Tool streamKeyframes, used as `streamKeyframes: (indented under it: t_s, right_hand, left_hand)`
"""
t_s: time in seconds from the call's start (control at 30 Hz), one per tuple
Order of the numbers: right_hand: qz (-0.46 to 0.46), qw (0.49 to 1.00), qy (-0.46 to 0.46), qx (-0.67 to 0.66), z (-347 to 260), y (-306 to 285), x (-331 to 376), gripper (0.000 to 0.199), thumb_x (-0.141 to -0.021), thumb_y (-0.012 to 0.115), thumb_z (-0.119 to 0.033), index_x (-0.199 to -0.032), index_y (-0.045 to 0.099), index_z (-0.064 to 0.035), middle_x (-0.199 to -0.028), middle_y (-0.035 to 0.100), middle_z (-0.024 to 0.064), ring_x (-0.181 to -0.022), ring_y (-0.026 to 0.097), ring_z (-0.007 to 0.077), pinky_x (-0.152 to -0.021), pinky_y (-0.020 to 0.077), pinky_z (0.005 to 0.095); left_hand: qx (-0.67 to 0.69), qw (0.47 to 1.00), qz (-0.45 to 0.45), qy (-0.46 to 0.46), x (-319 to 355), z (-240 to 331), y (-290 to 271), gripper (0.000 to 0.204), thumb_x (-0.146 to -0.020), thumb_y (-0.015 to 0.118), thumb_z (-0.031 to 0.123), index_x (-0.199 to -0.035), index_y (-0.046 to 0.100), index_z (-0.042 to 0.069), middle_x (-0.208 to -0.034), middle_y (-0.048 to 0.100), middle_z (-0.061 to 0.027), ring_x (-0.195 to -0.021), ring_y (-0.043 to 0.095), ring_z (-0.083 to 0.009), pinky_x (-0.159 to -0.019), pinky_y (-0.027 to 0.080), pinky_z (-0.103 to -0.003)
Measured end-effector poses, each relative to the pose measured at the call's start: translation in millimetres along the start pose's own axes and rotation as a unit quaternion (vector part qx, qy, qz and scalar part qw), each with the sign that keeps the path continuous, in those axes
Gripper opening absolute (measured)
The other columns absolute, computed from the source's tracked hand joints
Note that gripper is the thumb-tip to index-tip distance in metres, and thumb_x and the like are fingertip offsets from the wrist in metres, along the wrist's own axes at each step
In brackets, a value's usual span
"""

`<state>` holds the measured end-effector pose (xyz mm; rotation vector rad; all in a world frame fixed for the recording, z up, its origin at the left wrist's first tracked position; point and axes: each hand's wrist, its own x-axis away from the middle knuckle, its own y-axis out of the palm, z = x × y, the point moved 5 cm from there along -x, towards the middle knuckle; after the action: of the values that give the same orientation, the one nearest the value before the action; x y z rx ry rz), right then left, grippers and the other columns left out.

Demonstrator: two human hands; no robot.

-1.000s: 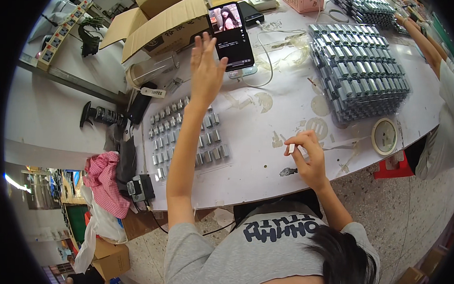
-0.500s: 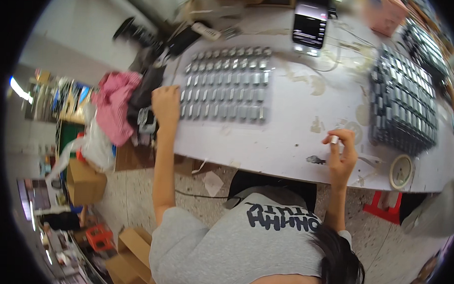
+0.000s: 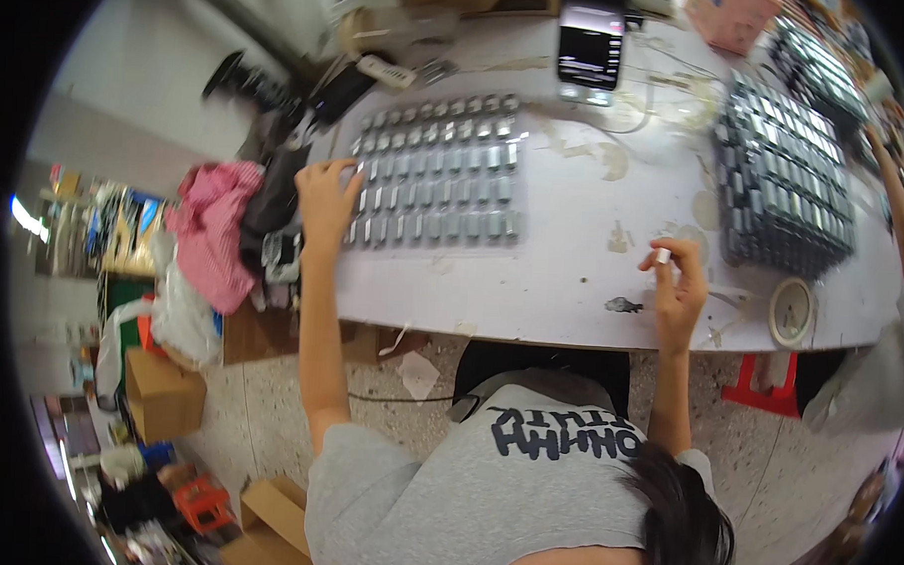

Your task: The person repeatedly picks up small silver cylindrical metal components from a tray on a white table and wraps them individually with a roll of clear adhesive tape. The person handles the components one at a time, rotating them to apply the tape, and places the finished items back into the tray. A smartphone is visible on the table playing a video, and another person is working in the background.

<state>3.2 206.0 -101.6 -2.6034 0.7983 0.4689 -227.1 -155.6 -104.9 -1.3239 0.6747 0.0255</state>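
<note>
A clear plastic tray [image 3: 520, 190] on the table carries rows of small silvery blocks. At its left edge is my left hand [image 3: 325, 198], fingers bent and thumb held apart from them, with nothing visible in its grasp. The fingertips are close to the end blocks; whether they touch one I cannot make out. Right of the tray, my right hand [image 3: 681, 291] is over the near part of the table. Its thumb and fingers close on a small silvery-white piece [image 3: 663, 256].
Stacked trays of similar blocks [image 3: 789, 185] stand on the right, with a tape roll [image 3: 792, 312] nearer the front edge. A phone [image 3: 591, 50] is propped at the back. Pink checked cloth [image 3: 215, 229] hangs at the left. Another person's arm [image 3: 898, 198] shows far right.
My left hand's thumb has spread from its fingers at the tray's left edge. My right hand still holds the small piece. The whole view has shifted slightly.
</note>
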Motion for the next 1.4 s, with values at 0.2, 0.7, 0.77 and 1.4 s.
streamKeyframes:
  t_s: [0.2,0.7,0.77,1.4]
  right_hand:
    - [0.011,1.0,-0.016,0.025,3,-5,-2,0.014,-0.078,0.05,0.003,-0.087,0.058,-0.0031,-0.068,0.057,0.0046,-0.07,0.048,0.0155,-0.07,0.0365,0.0261]
    - [-0.006,0.975,0.076,-0.21,8,-3,-2,0.009,-0.087,0.045,-0.007,-0.092,0.052,-0.0036,-0.075,0.057,0.0046,-0.075,0.048,0.0104,-0.071,0.0385,0.0238]
    - [-0.031,0.967,0.078,-0.242,6,-2,-4,0.01,-0.088,0.042,-0.006,-0.094,0.05,-0.0037,-0.075,0.056,0.0051,-0.074,0.05,0.0093,-0.07,0.0397,0.0219]
    - [-0.268,0.936,0.101,-0.203,-103,-16,-8,0.01,-0.083,0.056,-0.007,-0.083,0.054,0.0024,-0.068,0.059,0.0035,-0.06,0.054,0.0052,-0.053,0.0408,0.0171]
  left_hand:
    - [0.084,0.992,-0.081,-0.039,-12,0,5,0.024,-0.074,0.062,0.014,-0.096,0.054,0.005,-0.089,0.056,-0.011,-0.088,0.049,-0.0272,-0.082,0.037,-0.035]
    - [0.197,0.978,0.015,-0.071,1,59,-32,0.02,-0.075,0.056,0.005,-0.095,0.054,0.002,-0.089,0.056,-0.0092,-0.082,0.055,-0.0186,-0.072,0.042,-0.029]
    - [0.34,0.934,-0.012,-0.109,19,78,-36,0.019,-0.076,0.055,0.004,-0.095,0.054,0.003,-0.093,0.056,-0.0081,-0.083,0.054,-0.0172,-0.072,0.042,-0.027]
    - [0.74,0.64,-0.198,-0.058,60,278,-93,0.047,-0.078,0.056,-0.005,-0.123,0.041,0.0,-0.102,0.057,-0.015,-0.092,0.057,-0.0172,-0.08,0.048,-0.028]
